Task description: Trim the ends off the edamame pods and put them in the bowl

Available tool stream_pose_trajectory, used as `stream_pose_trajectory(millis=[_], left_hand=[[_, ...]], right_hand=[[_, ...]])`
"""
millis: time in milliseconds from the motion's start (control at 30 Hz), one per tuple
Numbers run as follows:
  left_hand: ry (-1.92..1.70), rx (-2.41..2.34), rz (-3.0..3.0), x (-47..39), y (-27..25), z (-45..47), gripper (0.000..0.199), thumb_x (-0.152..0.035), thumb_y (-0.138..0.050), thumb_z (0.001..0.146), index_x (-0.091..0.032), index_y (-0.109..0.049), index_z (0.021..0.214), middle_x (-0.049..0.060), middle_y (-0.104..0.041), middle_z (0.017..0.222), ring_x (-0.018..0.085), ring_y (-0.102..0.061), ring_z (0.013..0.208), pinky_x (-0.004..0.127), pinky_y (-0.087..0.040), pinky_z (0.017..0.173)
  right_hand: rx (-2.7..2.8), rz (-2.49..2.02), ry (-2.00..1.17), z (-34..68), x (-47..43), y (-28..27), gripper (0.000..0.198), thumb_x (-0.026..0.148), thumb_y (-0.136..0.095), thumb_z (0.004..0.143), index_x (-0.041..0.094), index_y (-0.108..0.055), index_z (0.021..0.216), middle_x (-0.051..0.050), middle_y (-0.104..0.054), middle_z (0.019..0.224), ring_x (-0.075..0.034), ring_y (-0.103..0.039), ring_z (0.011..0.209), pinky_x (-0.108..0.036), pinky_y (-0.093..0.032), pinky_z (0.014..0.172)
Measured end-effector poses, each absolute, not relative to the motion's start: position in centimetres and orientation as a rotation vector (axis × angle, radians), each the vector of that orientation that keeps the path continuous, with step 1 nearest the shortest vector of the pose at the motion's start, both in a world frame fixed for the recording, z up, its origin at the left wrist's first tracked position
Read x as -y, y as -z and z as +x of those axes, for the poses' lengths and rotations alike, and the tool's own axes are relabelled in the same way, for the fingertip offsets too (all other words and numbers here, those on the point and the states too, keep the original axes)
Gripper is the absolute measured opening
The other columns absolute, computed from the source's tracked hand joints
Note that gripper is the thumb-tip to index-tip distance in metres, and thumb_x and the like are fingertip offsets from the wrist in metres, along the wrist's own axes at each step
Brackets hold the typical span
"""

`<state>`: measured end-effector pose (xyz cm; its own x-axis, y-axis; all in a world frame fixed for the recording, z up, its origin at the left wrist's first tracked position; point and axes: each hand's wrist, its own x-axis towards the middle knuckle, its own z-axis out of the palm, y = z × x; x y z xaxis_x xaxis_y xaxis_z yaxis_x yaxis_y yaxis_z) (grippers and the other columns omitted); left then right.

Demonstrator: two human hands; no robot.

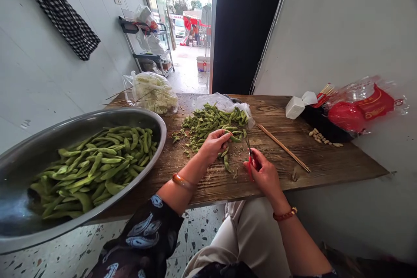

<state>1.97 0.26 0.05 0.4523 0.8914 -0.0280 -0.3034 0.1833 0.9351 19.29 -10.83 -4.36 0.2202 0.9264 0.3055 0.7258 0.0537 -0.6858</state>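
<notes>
Between the fingertips of my left hand [215, 144] is a green edamame pod [235, 139], held over the table. My right hand [263, 171] grips red-handled scissors [250, 166], their blades pointing up beside the pod's right end. Just beyond my hands lies a heap of edamame pods [211, 119] with loose trimmings, partly on a clear plastic bag [221, 100]. To the left, a large metal basin [159, 139] holds many more edamame pods [100, 165].
A bundle of wooden skewers [285, 147] lies right of my hands on the wooden table [273, 108]. Peanuts [325, 138], a white box [295, 107] and red packaging [365, 108] sit at the right end. A bag of pale vegetables [154, 93] stands behind the basin.
</notes>
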Motion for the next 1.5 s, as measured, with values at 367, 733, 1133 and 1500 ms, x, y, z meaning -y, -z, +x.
stream_pose_trajectory(millis=[367,733,1133,1500], left_hand=[[-0.877,-0.615,0.937,0.5,-0.3,2.6,0.034,-0.033,-0.079,0.062,-0.012,-0.06,0.079,-0.001,-0.06,0.065,0.001,-0.037,0.041,0.015,-0.013,0.035],[-0.784,-0.615,0.945,1.0,0.4,3.0,0.034,-0.035,-0.079,0.063,-0.012,-0.06,0.079,0.003,-0.065,0.07,0.001,-0.037,0.042,0.014,-0.014,0.035],[-0.781,-0.616,0.942,0.7,0.3,3.0,0.031,-0.032,-0.078,0.064,-0.011,-0.059,0.077,0.003,-0.064,0.067,0.002,-0.037,0.042,0.014,-0.014,0.035],[-0.971,-0.7,0.744,-0.7,-1.2,1.4,0.009,-0.021,-0.057,0.072,-0.014,-0.051,0.072,0.003,-0.061,0.067,0.01,-0.057,0.052,0.018,-0.04,0.042]], right_hand=[[1.648,-1.723,-0.301,19.0,11.1,3.7,0.052,0.052,-0.055,0.084,0.022,-0.055,0.126,0.003,-0.059,0.068,-0.014,-0.056,0.062,-0.026,-0.045,0.064],[1.575,-1.654,-0.415,19.1,11.2,3.6,0.052,0.05,-0.055,0.084,0.021,-0.052,0.127,0.003,-0.057,0.068,-0.013,-0.053,0.06,-0.024,-0.044,0.06],[1.671,-1.703,-0.291,19.2,11.3,4.0,0.048,0.049,-0.047,0.09,0.019,-0.053,0.127,-0.001,-0.065,0.074,-0.016,-0.059,0.065,-0.026,-0.046,0.066],[1.639,-1.761,-0.235,19.5,11.2,4.9,0.046,0.045,-0.049,0.09,0.022,-0.052,0.129,-0.004,-0.072,0.087,-0.019,-0.067,0.075,-0.028,-0.049,0.069]])
